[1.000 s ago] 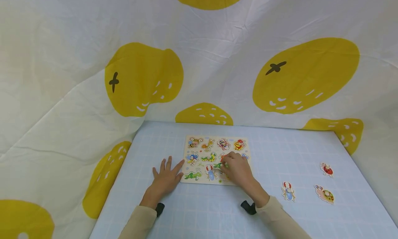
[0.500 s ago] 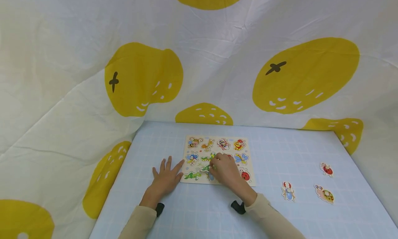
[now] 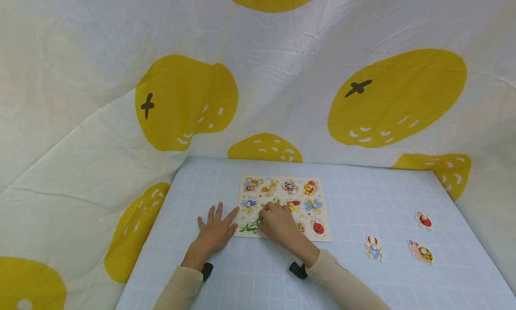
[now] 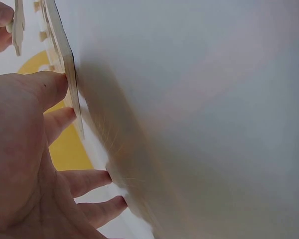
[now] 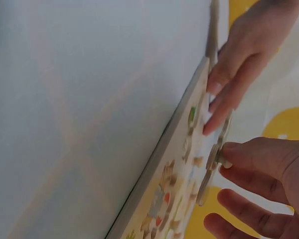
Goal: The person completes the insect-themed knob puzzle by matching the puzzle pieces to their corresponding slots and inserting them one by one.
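Observation:
A wooden insect puzzle board (image 3: 322, 237) lies on the table, with knobbed pieces in its back rows. My left hand (image 3: 213, 234) rests spread at its left side; in the left wrist view the thumb (image 4: 55, 87) touches the board's edge. Over the front left of the board is my right hand (image 3: 280, 222), pinching a green grasshopper puzzle piece (image 3: 253, 224) by its knob. The right wrist view shows that piece (image 5: 205, 183) tilted and raised off the board, thumb and index finger on the knob. It overlaps the printed green grasshopper in the head view.
Right of the board lie three loose pieces: a blue beetle (image 3: 374, 248), a snail (image 3: 421, 252) and a ladybug (image 3: 423, 220). A white curtain (image 3: 282, 108) printed with yellow fruit hangs behind and beside the blue checked table (image 3: 350, 193).
My right hand has moved left across the board with the grasshopper piece, from right of its middle to the front left. The left hand has stayed put.

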The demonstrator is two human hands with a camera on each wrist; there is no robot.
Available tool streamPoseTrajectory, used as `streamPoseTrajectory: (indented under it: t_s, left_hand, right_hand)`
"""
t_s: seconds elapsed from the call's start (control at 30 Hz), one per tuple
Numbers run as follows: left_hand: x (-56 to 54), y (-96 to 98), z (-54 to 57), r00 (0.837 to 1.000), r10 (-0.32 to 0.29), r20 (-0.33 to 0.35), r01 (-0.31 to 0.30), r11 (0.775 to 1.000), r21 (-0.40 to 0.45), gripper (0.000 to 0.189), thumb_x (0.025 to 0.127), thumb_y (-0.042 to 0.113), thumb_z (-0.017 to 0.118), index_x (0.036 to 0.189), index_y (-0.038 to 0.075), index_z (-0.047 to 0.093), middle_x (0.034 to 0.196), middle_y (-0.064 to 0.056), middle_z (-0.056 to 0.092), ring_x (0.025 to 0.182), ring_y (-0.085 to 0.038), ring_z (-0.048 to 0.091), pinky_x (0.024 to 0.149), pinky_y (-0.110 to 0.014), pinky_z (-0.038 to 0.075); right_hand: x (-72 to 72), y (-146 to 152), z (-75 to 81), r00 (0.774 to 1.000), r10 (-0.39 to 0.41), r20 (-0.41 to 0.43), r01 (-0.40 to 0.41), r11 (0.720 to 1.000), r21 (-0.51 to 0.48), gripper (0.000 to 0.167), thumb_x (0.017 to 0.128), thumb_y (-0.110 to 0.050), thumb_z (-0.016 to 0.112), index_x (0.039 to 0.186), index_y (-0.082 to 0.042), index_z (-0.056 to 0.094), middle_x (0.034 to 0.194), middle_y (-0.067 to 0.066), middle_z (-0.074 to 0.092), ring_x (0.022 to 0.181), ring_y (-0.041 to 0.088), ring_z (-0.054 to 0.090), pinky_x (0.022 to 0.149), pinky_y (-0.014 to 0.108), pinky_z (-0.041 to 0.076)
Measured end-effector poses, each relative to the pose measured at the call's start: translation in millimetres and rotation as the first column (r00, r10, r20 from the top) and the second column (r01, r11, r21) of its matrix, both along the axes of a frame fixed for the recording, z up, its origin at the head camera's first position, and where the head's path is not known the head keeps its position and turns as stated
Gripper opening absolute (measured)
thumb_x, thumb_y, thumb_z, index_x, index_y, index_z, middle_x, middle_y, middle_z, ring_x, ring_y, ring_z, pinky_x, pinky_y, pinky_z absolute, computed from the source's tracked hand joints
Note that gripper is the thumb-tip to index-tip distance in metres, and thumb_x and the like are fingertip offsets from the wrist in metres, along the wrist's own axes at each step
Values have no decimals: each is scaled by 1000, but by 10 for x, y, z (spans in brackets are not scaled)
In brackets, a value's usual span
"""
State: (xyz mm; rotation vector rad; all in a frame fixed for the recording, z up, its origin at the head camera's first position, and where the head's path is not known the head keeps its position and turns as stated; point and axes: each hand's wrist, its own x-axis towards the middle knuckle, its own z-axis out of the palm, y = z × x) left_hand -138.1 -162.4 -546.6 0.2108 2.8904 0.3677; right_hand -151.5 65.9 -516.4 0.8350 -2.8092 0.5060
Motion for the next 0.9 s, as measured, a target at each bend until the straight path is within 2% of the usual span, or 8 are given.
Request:
streamPoseTrajectory:
  t_s: [0.33, 0.57, 0.9]
  left_hand:
    - [5, 1, 33, 1000, -3, 9, 3, 1000, -3, 55, 104, 44, 51, 156, 32, 37, 162, -25, 17, 146, -51, 10, 103, -81, 9]
    - [-3, -11, 29, 1000, -14, 6, 14, 1000, -4, 54, 104, 43, 50, 156, 32, 37, 161, -26, 18, 146, -53, 11, 102, -82, 11]
    - [1, -16, 19, 1000, -15, 5, 15, 1000, 2, 55, 104, 44, 50, 156, 33, 37, 162, -26, 17, 146, -51, 11, 102, -82, 11]
  right_hand:
    - [-4, -183, -26, 999, 19, 31, -20, 998, 59, 5, 86, -22, 78, 89, -19, 77, 98, -1, 65, 94, 21, 60, 80, 41, 48]
    - [-27, -247, -94, 999, 15, 39, -18, 996, 86, 6, 87, -24, 76, 90, -19, 77, 100, 0, 65, 93, 21, 59, 80, 42, 48]
    - [-32, -318, -104, 999, 1, 41, -6, 993, 117, 5, 87, -22, 76, 90, -19, 78, 93, -1, 63, 88, 20, 59, 80, 41, 48]
